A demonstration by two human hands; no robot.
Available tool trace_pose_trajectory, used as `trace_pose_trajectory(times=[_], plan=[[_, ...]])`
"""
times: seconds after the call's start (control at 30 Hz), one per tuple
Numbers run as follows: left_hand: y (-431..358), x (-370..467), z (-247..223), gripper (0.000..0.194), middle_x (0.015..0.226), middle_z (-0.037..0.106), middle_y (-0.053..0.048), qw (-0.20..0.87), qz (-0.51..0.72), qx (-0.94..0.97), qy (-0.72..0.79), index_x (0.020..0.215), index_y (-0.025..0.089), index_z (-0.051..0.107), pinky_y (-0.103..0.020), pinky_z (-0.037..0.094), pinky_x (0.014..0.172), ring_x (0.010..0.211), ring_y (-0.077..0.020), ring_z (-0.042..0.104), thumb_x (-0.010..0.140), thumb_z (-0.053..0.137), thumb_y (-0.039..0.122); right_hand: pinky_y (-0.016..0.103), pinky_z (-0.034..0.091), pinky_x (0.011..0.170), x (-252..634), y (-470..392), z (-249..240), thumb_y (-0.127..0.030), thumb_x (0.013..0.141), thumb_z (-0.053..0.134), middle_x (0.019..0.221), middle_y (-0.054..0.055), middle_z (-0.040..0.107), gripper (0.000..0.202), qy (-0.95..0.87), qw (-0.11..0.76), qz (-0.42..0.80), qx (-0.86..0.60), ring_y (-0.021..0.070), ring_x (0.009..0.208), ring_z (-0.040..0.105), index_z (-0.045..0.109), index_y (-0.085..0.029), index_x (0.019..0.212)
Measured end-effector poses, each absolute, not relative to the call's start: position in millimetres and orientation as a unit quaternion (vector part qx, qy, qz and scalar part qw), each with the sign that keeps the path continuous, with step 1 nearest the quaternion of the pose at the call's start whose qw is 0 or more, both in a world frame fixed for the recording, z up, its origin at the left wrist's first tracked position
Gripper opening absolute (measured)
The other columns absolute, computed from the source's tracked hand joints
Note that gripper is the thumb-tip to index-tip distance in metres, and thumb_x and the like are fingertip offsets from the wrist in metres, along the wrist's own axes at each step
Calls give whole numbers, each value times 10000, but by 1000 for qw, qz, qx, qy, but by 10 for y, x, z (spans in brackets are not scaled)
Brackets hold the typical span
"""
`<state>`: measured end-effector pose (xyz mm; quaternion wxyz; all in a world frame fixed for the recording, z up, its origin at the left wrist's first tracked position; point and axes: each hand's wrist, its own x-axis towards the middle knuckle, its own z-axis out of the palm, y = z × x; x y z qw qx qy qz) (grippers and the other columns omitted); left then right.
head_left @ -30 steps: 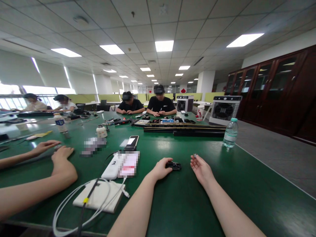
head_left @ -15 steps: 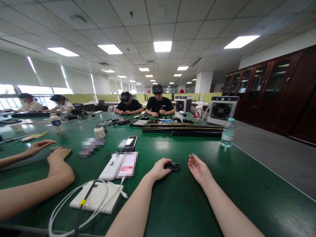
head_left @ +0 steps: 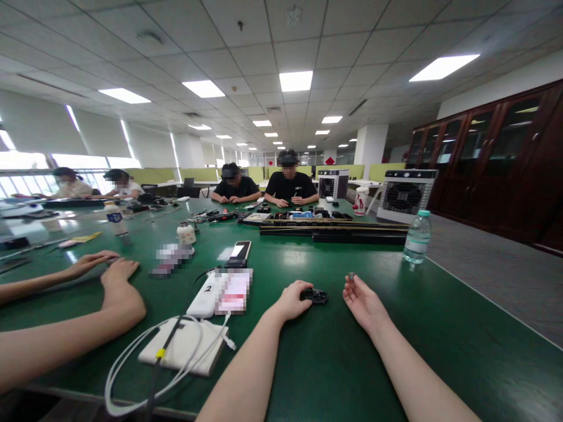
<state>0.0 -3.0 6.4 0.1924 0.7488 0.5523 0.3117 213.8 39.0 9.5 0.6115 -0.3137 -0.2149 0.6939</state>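
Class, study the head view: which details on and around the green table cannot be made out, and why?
Black part: head view, left end covered by the left hand.
Small grey piece: head view, partly covered by the right hand and too small to identify.
Pinkish panel: head view, details hidden by pixelation.
Neighbour's arms: head view, cut off by the left edge.

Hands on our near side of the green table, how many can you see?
4: the wearer's left hand on the black part, the right hand holding a small grey piece, and a neighbour's far hand and near hand, at the left. More may be hidden.
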Motion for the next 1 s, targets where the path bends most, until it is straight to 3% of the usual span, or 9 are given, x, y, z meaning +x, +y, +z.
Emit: trace_pose_trajectory(times=[0.37, 1.0], plan=[[-11, -16, 20, 483, 1268, 601, -78, 198, 311, 741, 561, 1242, 193, 581, -366, 405, 1057, 1178, -245, 551, 763, 640, 210, 171, 545, 533, 2133, 341, 170, -126, 838, 581, 722, -15, 700, 128, -164, 610, 711, -311, 82, 589, 628, 651, -206, 766], [-31, -1, 54, 489, 1269, 606, -70, 203, 305, 737, 568, 1241, 200, 583, -377, 401, 1065, 1178, -243, 555, 755, 640, 192, 216, 554, 544, 2180, 459, 17, -200, 771, 669, 726, -3, 691, 38, -224, 611, 684, -330, 110, 597, 625, 649, -231, 779]])
